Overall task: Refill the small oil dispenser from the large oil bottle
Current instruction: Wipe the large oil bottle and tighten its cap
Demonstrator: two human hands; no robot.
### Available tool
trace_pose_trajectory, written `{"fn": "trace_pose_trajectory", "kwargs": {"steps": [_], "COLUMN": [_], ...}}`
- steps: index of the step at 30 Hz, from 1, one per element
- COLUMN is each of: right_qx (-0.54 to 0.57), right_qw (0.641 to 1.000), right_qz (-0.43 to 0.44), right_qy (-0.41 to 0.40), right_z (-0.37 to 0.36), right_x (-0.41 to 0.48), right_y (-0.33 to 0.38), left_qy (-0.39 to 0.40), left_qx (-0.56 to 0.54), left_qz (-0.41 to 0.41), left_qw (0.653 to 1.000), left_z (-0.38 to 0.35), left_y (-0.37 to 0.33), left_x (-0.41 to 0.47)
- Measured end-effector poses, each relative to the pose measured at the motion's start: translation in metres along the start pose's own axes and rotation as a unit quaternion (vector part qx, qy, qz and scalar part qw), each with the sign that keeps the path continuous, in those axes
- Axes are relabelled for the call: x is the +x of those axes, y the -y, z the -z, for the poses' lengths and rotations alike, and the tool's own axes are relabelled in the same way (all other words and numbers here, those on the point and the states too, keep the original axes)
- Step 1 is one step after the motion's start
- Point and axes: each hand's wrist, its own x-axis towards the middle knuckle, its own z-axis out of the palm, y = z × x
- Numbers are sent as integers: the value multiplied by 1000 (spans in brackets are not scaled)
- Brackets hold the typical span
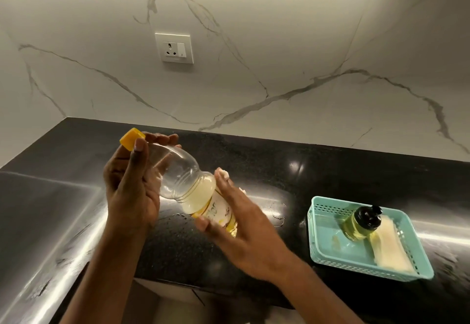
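Above the black counter (292, 160), toward eight o'clock in the head view, a large oil bottle (193, 186) is held tilted in the air by both hands. Its yellow cap (131, 139) is on and points toward ten o'clock, while its base points toward four o'clock. The upper part of the bottle is seen clear and empty; pale yellow oil is gathered in the lower part, around the label. The neck end is gripped by the left hand (129, 183), with the fingers curled behind the clear shoulder and the thumb laid across the front just below the cap. The labelled lower part is clasped by the right hand (239, 224), whose thumb is pressed on the near side and whose fingers are wrapped over the far side. A small white wad (224, 173) is seen at the right fingertips, at the bottle's two o'clock; what it is cannot be told.

At four o'clock from the bottle, well apart from it, a turquoise basket (328, 255) is set on the counter. Inside it a small oil dispenser (360, 222) with a black pump top is stood, filled with yellowish oil. A pale folded cloth (391, 244) is laid in the basket just beside the dispenser, at its five o'clock. On the marble wall, at twelve o'clock, a white socket (174, 47) is mounted.
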Motion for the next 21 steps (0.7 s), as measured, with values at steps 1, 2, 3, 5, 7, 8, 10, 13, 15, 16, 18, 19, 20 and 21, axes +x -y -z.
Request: {"fn": "trace_pose_trajectory", "kwargs": {"steps": [1,2,3,5,7,8,10,13,15,16,18,19,20,21], "right_qx": [-27,-37,-40,-48,-52,-47,-6,92,53,12,-45,-59,-61,-48], "right_qw": [1000,999,999,997,992,990,991,979,981,987,996,997,997,997], "right_qz": [7,15,25,53,84,100,130,82,18,-5,-30,-30,-25,-19], "right_qy": [-5,-5,1,28,74,89,32,-164,-187,-158,-72,-47,-44,-58], "right_z": [-7,-11,-13,-12,-7,-4,4,21,32,34,26,17,7,-2], "right_x": [-3,-6,-9,-15,-19,-21,-21,-8,7,12,19,19,17,13], "right_y": [3,6,9,15,15,14,6,-17,-27,-31,-33,-33,-33,-33], "left_qy": [-16,-27,-31,-34,-51,-59,-67,-75,-67,-59,-51,-53,-59,-65], "left_qx": [0,1,2,8,4,2,1,3,0,-1,-2,-4,-9,-16], "left_qz": [-1,-2,-4,-7,-12,-15,-16,-14,-13,-12,-8,-7,-5,-1], "left_qw": [1000,1000,1000,999,999,998,998,997,998,998,999,999,998,998], "left_z": [2,3,5,9,14,16,19,21,20,18,12,9,8,7], "left_y": [0,0,0,0,-1,-1,-3,-7,-7,-7,-5,-4,-3,-3], "left_x": [0,0,0,0,1,1,2,4,3,2,1,0,0,0]}}
